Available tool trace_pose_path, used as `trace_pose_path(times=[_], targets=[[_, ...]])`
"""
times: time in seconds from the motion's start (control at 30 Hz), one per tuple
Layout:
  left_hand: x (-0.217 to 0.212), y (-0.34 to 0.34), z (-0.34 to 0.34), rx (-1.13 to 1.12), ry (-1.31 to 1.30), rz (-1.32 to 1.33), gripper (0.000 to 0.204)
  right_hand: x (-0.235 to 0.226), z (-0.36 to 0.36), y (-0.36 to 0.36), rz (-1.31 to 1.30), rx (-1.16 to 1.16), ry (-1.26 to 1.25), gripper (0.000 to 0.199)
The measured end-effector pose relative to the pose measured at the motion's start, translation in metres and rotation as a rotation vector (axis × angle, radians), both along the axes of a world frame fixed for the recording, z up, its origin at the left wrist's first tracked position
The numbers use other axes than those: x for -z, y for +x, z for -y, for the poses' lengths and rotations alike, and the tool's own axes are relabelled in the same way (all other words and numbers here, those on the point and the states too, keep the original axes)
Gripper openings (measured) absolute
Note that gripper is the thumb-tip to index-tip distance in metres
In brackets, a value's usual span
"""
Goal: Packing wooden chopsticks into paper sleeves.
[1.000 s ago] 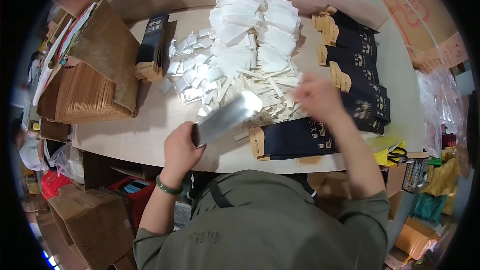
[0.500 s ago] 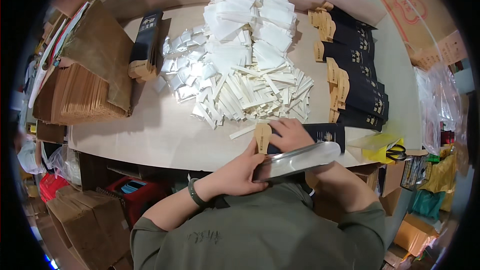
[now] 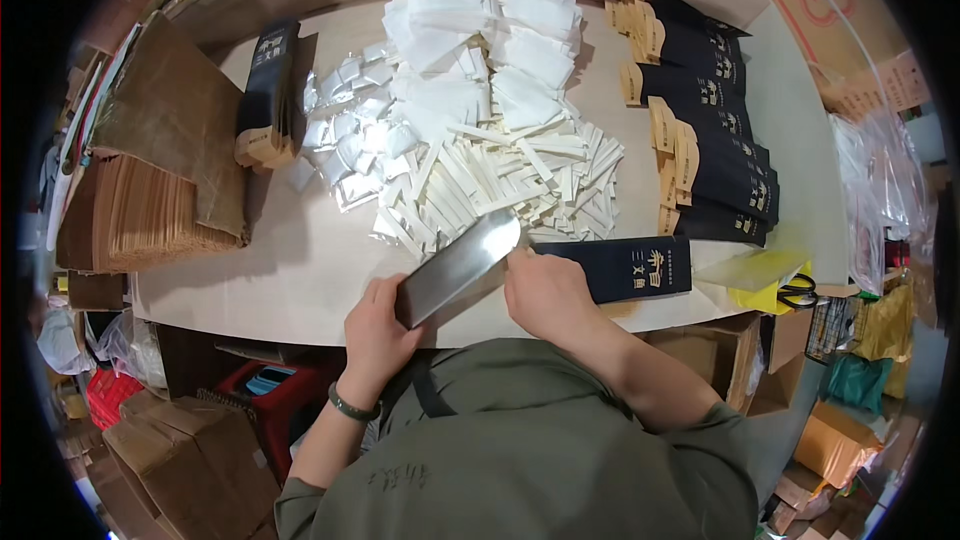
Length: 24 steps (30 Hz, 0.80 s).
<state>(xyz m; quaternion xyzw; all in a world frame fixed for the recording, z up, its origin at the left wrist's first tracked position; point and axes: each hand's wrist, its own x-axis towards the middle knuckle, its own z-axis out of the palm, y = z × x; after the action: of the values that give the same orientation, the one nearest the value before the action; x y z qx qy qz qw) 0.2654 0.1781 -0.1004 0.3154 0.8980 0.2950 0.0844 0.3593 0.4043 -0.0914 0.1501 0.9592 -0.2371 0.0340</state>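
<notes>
My left hand (image 3: 378, 335) grips the lower end of a shiny, curved metal trough (image 3: 455, 270). The trough slants up to the right, its far tip by the fingers of my right hand (image 3: 548, 295). That right hand is closed at the left end of a flat dark-blue paper sleeve (image 3: 640, 270) with pale print, lying near the table's front edge. My fingers hide the sleeve's end. Just beyond the hands lies a heap of narrow white paper-wrapped strips (image 3: 500, 180), with white flat packets (image 3: 440, 30) behind and small clear-silver sachets (image 3: 350, 130) to the left.
Dark sleeves with tan ends (image 3: 715, 140) lie stacked at the right; another stack (image 3: 265, 80) is at the left. Beside it stands an open cardboard box (image 3: 170, 120) of brown sheets. Black-handled scissors (image 3: 797, 290) lie by yellow plastic at the right front corner.
The metal trough has swung left and up, away from above the sleeve, with my left hand moving left. My right hand has come down nearer me, at the sleeve's left end.
</notes>
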Motion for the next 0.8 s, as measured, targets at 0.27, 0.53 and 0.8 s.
trace_pose_path(times=[0.27, 0.53, 0.8], targets=[[-0.029, -0.024, 0.011, 0.308, -0.218, 0.049, 0.07, 0.011, 0.032, -0.015, -0.157, -0.111, -0.26, 0.019], [-0.031, -0.124, -0.073, 0.081, 0.107, -0.378, 0.044, -0.01, -0.068, -0.066, -0.443, 0.105, 0.158, 0.027], [-0.007, -0.158, -0.08, 0.061, 0.082, -0.331, 0.016, -0.019, -0.065, -0.043, -0.141, 0.121, 0.059, 0.014]])
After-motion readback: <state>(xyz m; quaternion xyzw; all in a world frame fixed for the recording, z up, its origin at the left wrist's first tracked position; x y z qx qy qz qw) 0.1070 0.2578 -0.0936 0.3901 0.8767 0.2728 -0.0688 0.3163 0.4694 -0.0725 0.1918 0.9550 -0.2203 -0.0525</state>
